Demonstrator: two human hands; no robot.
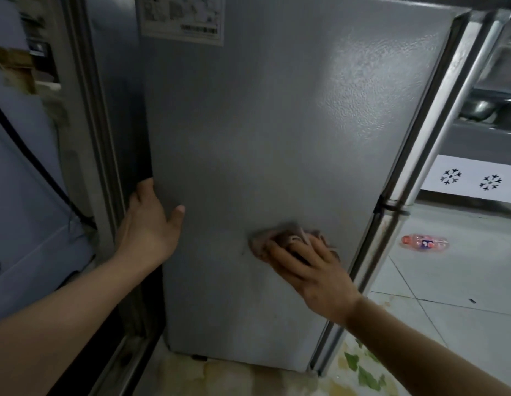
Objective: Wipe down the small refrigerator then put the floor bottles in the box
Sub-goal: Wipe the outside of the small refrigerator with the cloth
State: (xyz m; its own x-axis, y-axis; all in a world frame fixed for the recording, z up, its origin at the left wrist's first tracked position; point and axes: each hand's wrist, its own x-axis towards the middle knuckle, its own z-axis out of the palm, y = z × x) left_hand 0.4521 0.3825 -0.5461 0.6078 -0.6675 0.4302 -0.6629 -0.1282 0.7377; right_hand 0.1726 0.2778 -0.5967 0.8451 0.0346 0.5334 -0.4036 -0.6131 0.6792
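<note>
A: What surrounds the small grey textured-metal refrigerator [277, 138]?
B: A white printed label [181, 20] near its top edge; a clear plastic bottle with orange cap [424, 243] lying on the pale tiled floor [463, 324], right.
A: The hands?
B: Left hand [150, 224], fingers curled round the rear edge; right hand [308, 270] presses a brownish crumpled cloth [288, 241] against the side panel, low.

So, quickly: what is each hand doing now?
Left hand: grips the rear edge of the refrigerator.
Right hand: open, pressing the cloth on it.
</note>
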